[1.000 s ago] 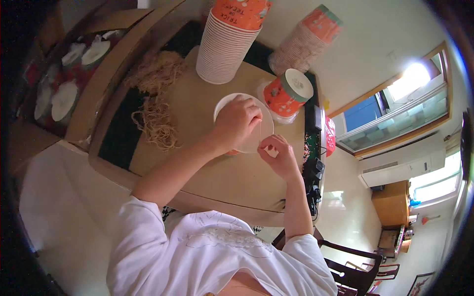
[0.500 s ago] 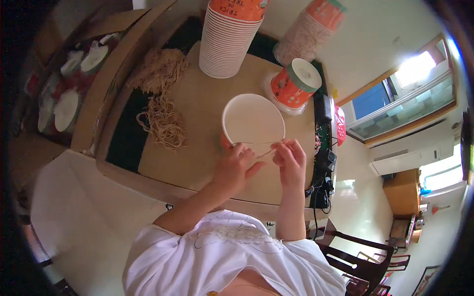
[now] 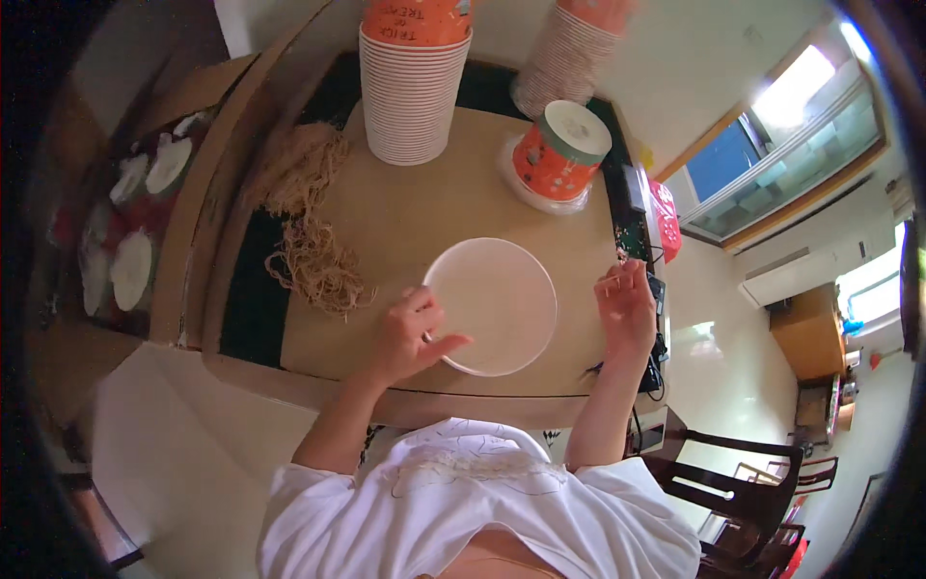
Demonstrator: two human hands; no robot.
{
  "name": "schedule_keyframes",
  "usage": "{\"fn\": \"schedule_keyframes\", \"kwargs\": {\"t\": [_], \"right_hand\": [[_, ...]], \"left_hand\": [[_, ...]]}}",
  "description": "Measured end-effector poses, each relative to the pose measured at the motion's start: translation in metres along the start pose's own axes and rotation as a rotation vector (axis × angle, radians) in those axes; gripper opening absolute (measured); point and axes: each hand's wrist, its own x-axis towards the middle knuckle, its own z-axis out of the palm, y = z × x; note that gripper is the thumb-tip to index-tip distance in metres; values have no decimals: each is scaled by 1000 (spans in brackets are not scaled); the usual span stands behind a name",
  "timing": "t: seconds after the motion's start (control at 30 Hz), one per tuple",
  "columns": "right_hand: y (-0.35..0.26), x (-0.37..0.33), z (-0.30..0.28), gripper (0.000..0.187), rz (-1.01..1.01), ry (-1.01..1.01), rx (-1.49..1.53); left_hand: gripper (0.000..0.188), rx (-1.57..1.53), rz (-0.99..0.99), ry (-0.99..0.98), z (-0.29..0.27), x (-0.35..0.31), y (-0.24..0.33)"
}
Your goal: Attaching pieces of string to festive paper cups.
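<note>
A round white paper bucket [image 3: 494, 307] stands on the table before me, its mouth facing up and its inside white. At its left rim is my left hand [image 3: 413, 336], its fingers curled and its thumb stretched over the rim. My right hand [image 3: 627, 307] is raised apart from the bucket, near the table's right edge, its fingers bent together. Whatever thin thing either hand may hold is too small to make out. A tangled bunch of tan cords [image 3: 323, 270] lies left of the bucket.
A tall stack of nested orange and white buckets [image 3: 410, 106] stands at the back. Behind it to the right is a plastic-wrapped stack [image 3: 564, 63], with an upturned orange bucket [image 3: 555, 166] nearer. An open cardboard box [image 3: 207, 232] borders the left; black devices [image 3: 656, 299] line the right edge.
My hands have drawn apart from the thin cord they held together at the bucket's near rim. The right moved rightward, the left leftward. That cord no longer shows clearly.
</note>
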Motion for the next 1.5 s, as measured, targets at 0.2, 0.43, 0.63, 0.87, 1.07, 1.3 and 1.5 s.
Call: {"fn": "schedule_keyframes", "kwargs": {"t": [0.2, 0.43, 0.63, 0.87, 1.07, 1.3, 1.5], "right_hand": [[-11, 17, -47, 15, 227, -126, 374], [55, 10, -42, 8, -56, 179, -431], [95, -3, -12, 8, 9, 127, -524], [60, -2, -17, 4, -121, 112, -337], [92, -5, 3, 10, -250, -151, -793], [107, -5, 4, 8, -297, -227, -811], [105, -13, 6, 2, -339, -323, -958]], "left_hand": [[44, -262, -24, -40, -11, 17, -47], [24, 195, -134, 208, -15, 64, -25], [33, 7, -41, -20, 50, 74, 46], [13, -99, -375, -109, 23, 80, 39], [17, -377, -433, -197, 4, 81, 33], [19, -499, -464, -212, 1, 81, 29], [16, -520, -519, -203, 0, 92, 42]]}}
